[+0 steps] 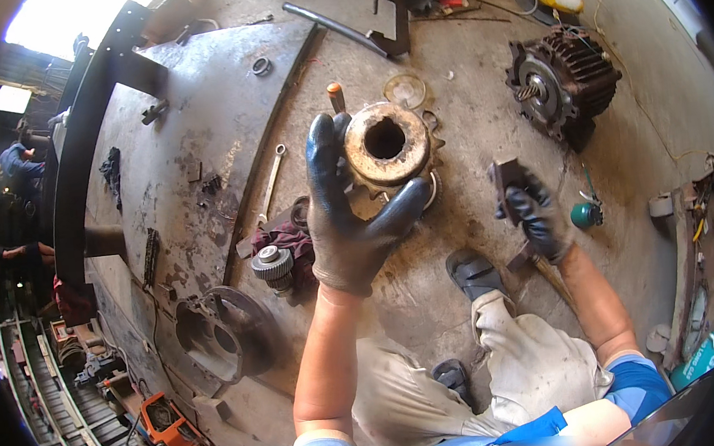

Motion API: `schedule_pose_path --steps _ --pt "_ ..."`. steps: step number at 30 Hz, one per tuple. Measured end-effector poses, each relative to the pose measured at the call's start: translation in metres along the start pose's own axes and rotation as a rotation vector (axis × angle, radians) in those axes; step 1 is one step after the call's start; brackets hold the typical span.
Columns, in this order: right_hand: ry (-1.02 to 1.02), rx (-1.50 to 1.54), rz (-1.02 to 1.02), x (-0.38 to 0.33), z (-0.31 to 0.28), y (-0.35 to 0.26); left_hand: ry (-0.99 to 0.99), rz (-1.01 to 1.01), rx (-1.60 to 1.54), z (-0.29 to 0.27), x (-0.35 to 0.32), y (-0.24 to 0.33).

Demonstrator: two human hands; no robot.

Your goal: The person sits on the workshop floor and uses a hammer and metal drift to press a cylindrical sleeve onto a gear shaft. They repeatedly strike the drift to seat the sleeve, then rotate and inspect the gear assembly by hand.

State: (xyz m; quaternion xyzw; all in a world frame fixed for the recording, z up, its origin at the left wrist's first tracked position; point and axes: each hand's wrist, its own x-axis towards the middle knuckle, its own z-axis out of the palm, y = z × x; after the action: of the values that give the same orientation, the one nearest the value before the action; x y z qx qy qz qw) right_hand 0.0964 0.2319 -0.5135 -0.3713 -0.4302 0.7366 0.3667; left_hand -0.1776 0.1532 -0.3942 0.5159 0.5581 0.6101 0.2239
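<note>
The left hand (348, 215) grips the rusty gear (389, 148) bore-up for inspection; the right hand (535, 216) clasps a hammer (511, 188) ready nearby

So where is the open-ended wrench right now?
The wrench lies on the concrete floor left of centre, just left of the gloved left hand, above the small gear.

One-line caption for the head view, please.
Gloved left hand holds a rusty sprocket; gloved right hand grips a hammer over a concrete floor.
</note>
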Motion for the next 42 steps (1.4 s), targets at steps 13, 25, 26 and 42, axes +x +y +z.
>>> schedule_pose_path --steps 13,25,26,42 --pt "-0.608 -1.075 -0.99 0.062 0.169 -0.181 -0.016 -0.14 -0.138 -0.014 0.005 0.016" --pt "-0.005 -1.148 -0.163 -0.031 -0.044 -0.024 0.088 0.134 0.071 -0.002 0.015 0.001" --pt "0.007 -1.309 0.069 -0.057 -0.072 0.011 0.077 0.124 0.048 -0.001 0.018 0.001" --pt "0.183 -0.674 0.734 -0.138 -0.109 0.048 0.314 0.011 -0.427 0.038 0.014 0.001"
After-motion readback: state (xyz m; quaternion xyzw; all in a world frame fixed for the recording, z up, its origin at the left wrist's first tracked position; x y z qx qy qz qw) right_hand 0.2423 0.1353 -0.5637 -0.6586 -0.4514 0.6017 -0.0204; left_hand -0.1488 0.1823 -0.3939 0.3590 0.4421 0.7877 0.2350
